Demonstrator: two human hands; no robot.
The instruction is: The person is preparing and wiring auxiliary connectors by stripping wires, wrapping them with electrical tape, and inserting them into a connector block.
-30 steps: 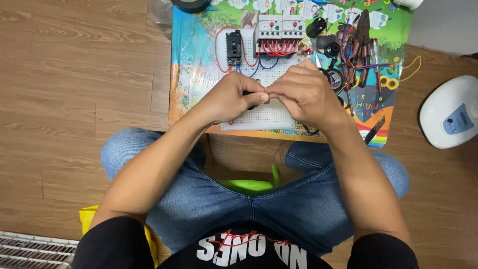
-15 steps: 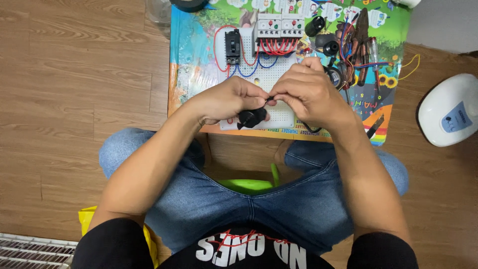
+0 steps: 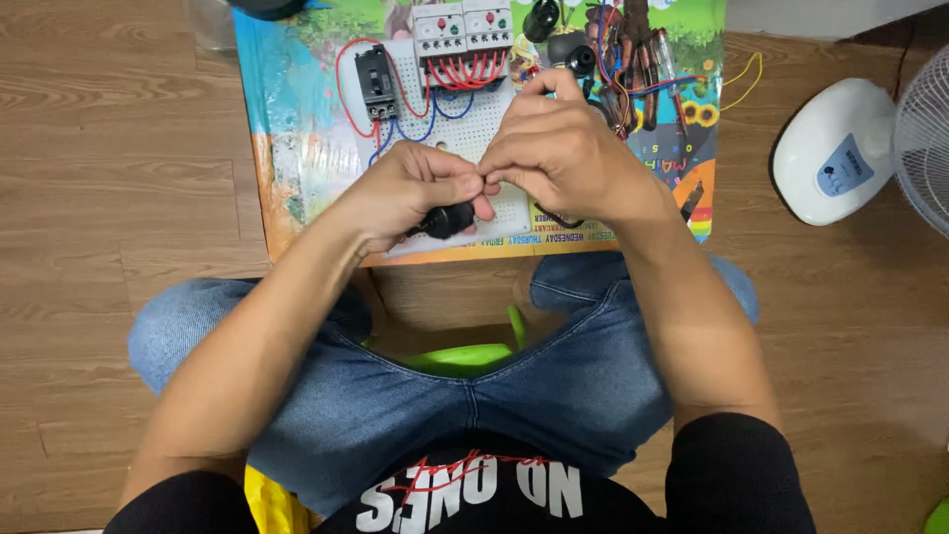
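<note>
Left hand [image 3: 410,193] clamped on a black plug [image 3: 447,219], right hand [image 3: 563,158] pinching at its 1 o'clock, fingertips together over the pegboard [image 3: 450,138].

Fan base [image 3: 835,148], right on the floor: white oval with a small blue rectangular label [image 3: 843,166] on top. Play mat [image 3: 297,148] under the parts: bright cartoon print, coloured lettered strip along near edge. No packages or screens.
</note>
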